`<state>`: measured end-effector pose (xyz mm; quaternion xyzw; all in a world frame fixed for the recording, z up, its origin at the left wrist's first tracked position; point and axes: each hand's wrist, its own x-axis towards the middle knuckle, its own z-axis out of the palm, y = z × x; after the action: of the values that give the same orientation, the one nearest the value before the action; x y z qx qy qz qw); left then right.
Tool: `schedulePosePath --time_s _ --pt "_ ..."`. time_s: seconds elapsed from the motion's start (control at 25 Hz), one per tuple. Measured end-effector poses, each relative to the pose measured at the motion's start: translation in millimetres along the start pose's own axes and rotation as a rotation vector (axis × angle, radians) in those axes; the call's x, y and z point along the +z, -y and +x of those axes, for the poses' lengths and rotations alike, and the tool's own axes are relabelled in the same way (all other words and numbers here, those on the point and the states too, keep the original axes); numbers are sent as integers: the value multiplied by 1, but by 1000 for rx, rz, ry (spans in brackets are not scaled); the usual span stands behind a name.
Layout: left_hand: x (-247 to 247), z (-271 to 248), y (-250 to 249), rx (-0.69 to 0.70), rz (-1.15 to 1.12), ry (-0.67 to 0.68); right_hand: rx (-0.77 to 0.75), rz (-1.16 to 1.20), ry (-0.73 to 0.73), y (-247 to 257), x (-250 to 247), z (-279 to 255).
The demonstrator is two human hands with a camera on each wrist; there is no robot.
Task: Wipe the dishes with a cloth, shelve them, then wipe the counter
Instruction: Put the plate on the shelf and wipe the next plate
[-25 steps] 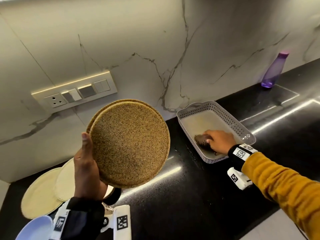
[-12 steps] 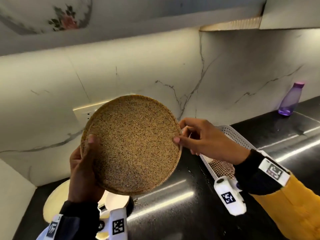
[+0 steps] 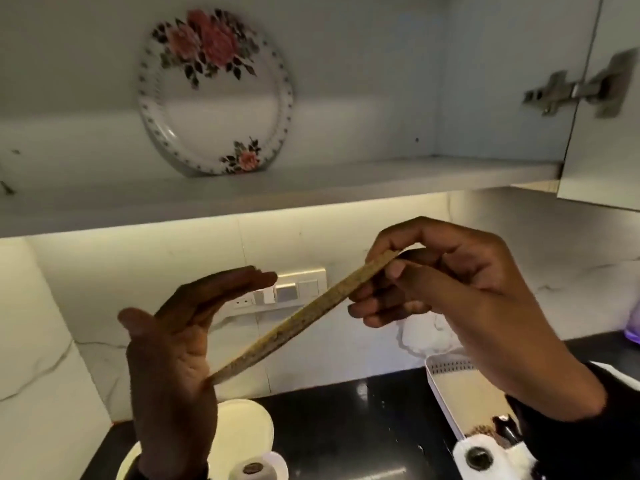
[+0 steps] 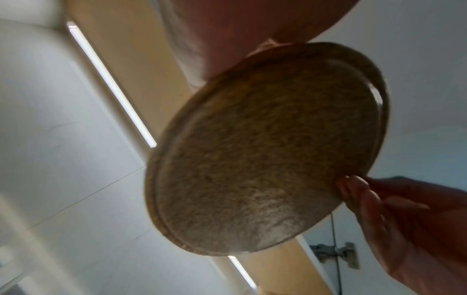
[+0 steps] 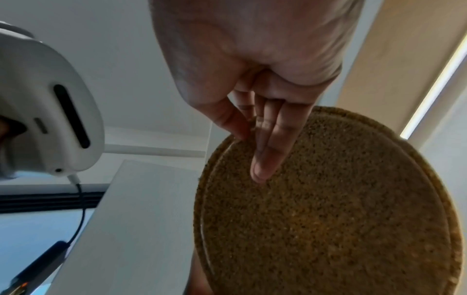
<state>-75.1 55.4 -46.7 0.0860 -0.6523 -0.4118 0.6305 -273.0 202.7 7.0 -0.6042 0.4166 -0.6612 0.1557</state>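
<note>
In the head view a speckled brown plate (image 3: 294,320) is held edge-on, tilted, just below the cupboard shelf (image 3: 311,181). My right hand (image 3: 391,268) pinches its upper rim between thumb and fingers. My left hand (image 3: 199,296) is flat with straight fingers, its palm against the plate's lower rim. The left wrist view shows the plate's face (image 4: 265,155) with the right hand's fingertips (image 4: 353,185) on its rim. The right wrist view shows the plate's other face (image 5: 328,209) with fingers (image 5: 265,149) lying on it. A brown cloth (image 3: 481,429) lies in the grey basket (image 3: 446,368).
A floral plate (image 3: 214,95) leans against the back wall on the shelf, left of centre. The open cupboard door (image 3: 602,133) hangs at the right. Cream plates (image 3: 242,431) lie on the black counter (image 3: 346,427) below. A purple bottle (image 3: 633,323) stands at the far right.
My right hand left the cloth in the basket and took the plate's rim. The plate rose toward the shelf and turned edge-on. My left hand's grip opened flat.
</note>
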Motion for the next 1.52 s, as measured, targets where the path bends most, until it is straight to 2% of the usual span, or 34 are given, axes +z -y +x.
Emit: schedulePosePath --time_s 0.08,0.24,0.36,0.44,0.6,0.72,0.84,0.92,1.0,1.24,1.52 --pt "4 8 -21 126 89 1 -101 -59 -32 18 6 5" --pt "-2 27 -43 213 103 46 -216 -68 -116 57 4 12" --pt "-11 45 -43 308 230 120 -295 -243 -237 84 -17 12" --pt "-12 61 -46 317 295 145 -306 -364 -306 100 -29 12" --pt "3 104 -44 247 471 263 -368 -482 -429 124 -42 21" --pt "22 119 -27 325 701 356 -398 -623 -473 134 -51 46" --pt "36 123 -5 437 1047 362 -345 -840 -496 140 -67 81" --pt "44 125 6 465 1197 353 -279 -1015 -478 139 -76 109" --pt "49 124 12 474 1222 317 -188 -1154 -457 136 -89 137" --pt "49 119 23 543 1185 218 25 -1338 -441 123 -129 199" --pt "49 120 28 555 1196 195 121 -1502 -377 109 -159 244"
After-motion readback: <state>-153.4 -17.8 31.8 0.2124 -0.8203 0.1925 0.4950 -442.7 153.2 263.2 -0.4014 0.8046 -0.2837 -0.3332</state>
